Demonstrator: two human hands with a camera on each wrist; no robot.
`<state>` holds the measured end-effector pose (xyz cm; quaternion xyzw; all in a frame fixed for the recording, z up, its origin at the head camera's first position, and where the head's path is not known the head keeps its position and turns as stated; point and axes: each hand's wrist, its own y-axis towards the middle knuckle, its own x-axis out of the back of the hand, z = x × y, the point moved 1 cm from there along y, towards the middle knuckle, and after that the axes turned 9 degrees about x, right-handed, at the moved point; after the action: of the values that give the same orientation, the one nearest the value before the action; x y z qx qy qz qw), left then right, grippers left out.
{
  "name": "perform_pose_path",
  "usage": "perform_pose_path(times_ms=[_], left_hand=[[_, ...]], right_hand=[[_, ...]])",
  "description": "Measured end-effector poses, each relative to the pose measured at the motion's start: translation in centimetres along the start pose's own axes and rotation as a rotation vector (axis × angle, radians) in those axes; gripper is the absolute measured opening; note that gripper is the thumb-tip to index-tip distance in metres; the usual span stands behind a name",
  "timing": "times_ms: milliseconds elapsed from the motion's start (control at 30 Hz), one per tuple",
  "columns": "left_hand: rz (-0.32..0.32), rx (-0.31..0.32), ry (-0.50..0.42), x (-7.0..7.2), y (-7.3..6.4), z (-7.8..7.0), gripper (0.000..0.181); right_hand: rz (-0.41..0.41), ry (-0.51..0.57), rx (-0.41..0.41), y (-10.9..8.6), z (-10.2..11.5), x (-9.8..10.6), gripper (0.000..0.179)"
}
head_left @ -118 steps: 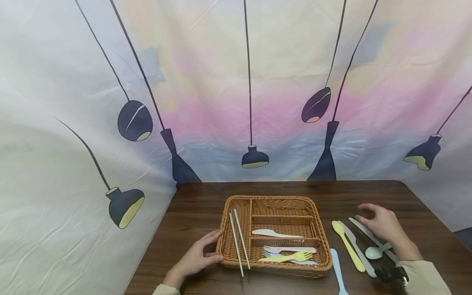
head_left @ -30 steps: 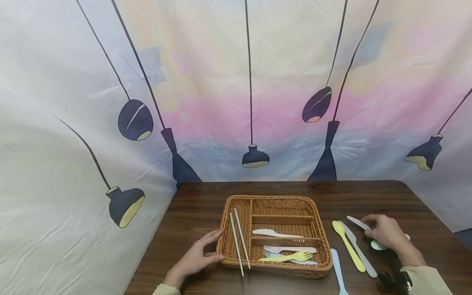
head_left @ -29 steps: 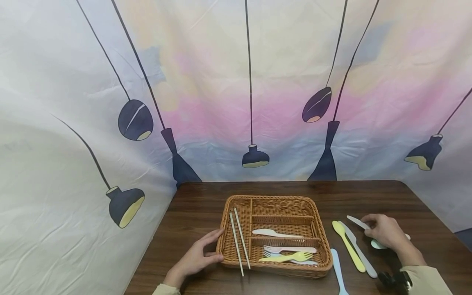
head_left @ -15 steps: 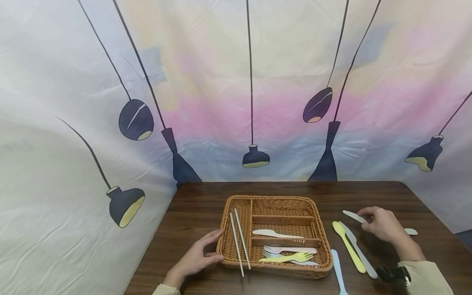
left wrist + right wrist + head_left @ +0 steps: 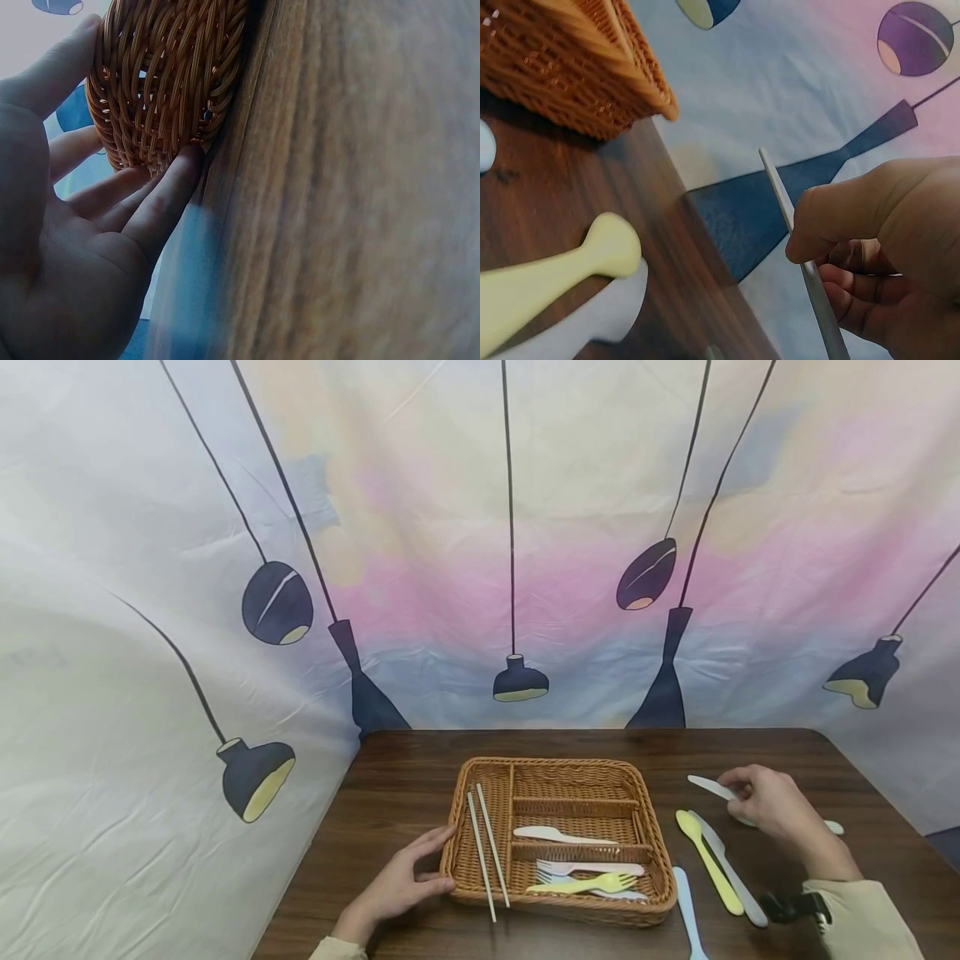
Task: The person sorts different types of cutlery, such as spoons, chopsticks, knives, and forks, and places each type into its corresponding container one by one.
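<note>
My right hand [image 5: 780, 810] pinches a pale plastic knife [image 5: 708, 786] between thumb and fingers. The blade points to the upper left; its far end is hidden in the head view. In the right wrist view the knife [image 5: 817, 307] stands edge-on against the curtain. Parts of a mint-green spoon [image 5: 834, 827] peek out on either side of this hand; I cannot tell if it is held too. My left hand [image 5: 397, 885] rests at the left end of the wicker basket [image 5: 555, 762]. The left wrist view has its extended fingers and thumb touching the woven wall [image 5: 172, 75].
Inside the basket are two chopsticks [image 5: 482, 860], a white knife [image 5: 551, 834] and several forks [image 5: 585, 884]. Between basket and right hand lie a yellow spoon [image 5: 712, 868], a grey knife [image 5: 735, 877] and a light blue utensil [image 5: 686, 910]. A printed curtain [image 5: 435, 527] hangs behind the table.
My right hand has taken hold of the pale knife and carried it up and left. The green spoon has shifted toward the back. My left hand and the basket have stayed put.
</note>
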<state>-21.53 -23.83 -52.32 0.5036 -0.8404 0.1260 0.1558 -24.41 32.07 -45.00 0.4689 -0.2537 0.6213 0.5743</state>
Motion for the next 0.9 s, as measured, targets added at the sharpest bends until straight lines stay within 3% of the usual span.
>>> perform_pose_path(times_ms=[500, 900], left_hand=[[-0.003, -0.004, 0.017, 0.0, 0.0, -0.2, 0.077], [-0.003, 0.007, 0.011, 0.0, 0.0, 0.0, 0.076]], right_hand=[[0.009, 0.026, 0.065, 1.7, 2.5, -0.3, 0.031], [-0.006, 0.043, 0.117, 2.5, 4.7, -1.9, 0.031]])
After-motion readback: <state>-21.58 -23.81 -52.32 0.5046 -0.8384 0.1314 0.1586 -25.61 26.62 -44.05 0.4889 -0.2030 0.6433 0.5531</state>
